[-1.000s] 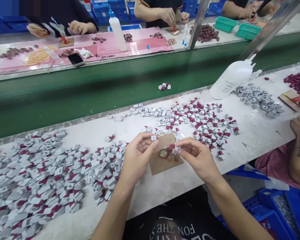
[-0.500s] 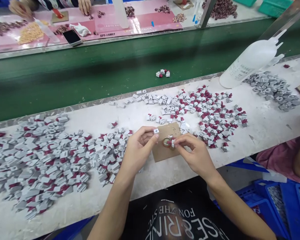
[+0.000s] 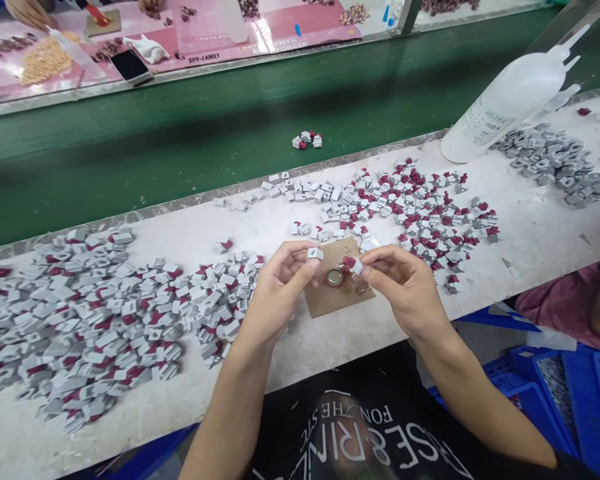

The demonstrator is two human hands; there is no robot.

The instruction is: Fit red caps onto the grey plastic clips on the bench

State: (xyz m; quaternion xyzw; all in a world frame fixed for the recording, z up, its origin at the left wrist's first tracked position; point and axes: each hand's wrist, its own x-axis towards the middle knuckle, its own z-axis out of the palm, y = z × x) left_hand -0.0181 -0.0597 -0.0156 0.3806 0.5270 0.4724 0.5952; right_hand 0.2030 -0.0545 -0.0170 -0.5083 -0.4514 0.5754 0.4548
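Your left hand point(image 3: 280, 283) is half curled, and its thumb and fingertips pinch one white block point(image 3: 315, 254), with the dark hole in the block visible. Your right hand point(image 3: 411, 290) is also partly bent; between its thumb and forefinger it grips one red-and-white piece point(image 3: 353, 265). The two hands stand near each other but do not touch, and the two things they hold are also apart. Both are above one brown board point(image 3: 325, 305), which lies on the white surface point(image 3: 325, 347) in front of you. On this board I count one round metal cap point(image 3: 334, 277), just below the piece in your right hand; some smaller bits near it are too small to tell.

To your left is one wide heap of blocks point(image 3: 105, 313), grey-white with red parts, too many for counting. Beyond your right hand is one scattered group of red-and-white pieces point(image 3: 420, 207), also too many. One single piece point(image 3: 224, 245) lies alone between these. Farther right there is one pile of grey parts point(image 3: 555, 163), near one large white bottle point(image 3: 503, 103). On the green belt point(image 3: 205, 150) sits one small cluster point(image 3: 307, 139), whose exact number I cannot tell. Across the belt lies one phone point(image 3: 131, 67).
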